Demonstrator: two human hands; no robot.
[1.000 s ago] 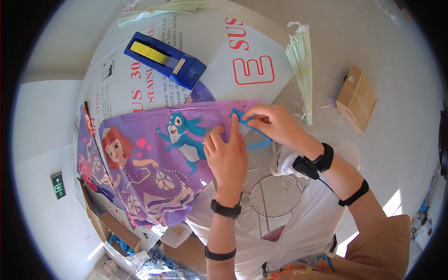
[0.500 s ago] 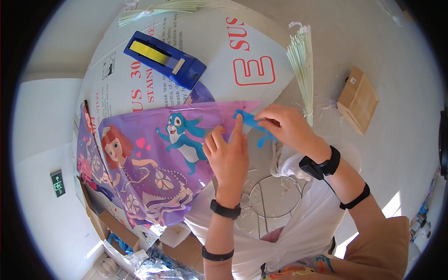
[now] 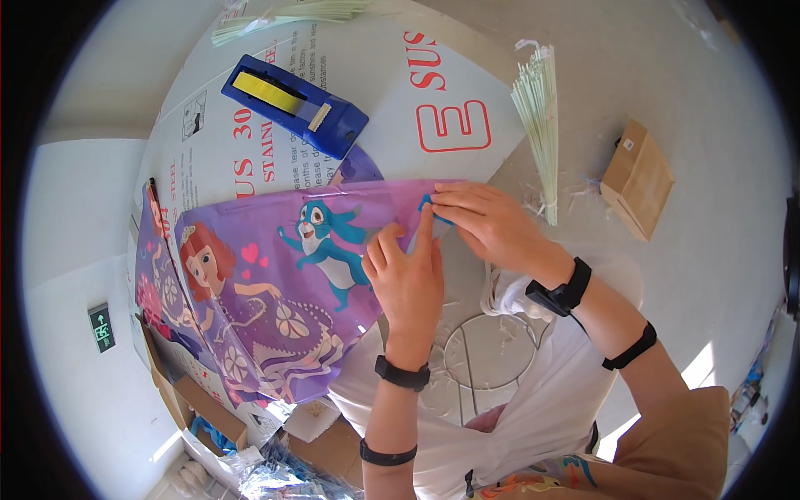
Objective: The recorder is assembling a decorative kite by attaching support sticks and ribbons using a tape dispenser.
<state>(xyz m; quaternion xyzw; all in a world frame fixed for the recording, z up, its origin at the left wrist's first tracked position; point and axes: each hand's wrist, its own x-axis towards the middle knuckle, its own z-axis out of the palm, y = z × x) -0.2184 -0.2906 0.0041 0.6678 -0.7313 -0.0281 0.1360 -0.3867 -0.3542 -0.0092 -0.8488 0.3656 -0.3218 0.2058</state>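
A thin purple sheet (image 3: 275,283), printed with cartoon figures, lies across the near part of the table, its pointed corner reaching right. At that corner a short blue strip (image 3: 427,202) shows between my hands, mostly covered. My left hand (image 3: 407,279) presses its stretched index fingertip at the strip, with the other fingers loosely bent and nothing held. My right hand (image 3: 496,229) lies over the strip and sheet corner, fingers together on top. Its thumb is hidden beneath, and the strip's loose end is out of sight under that hand.
A blue tape dispenser (image 3: 296,107) with a yellow roll stands on the film-covered table (image 3: 375,75). Bundles of pale thin sticks (image 3: 537,125) lie at the far edge and right. A brown cardboard box (image 3: 640,179) sits at right, a wire-ring stool (image 3: 492,383) below.
My right hand has shifted left and up, laying its fingers over the blue strip and the corner. The strip's hanging end is now covered. My left hand stays nearly still.
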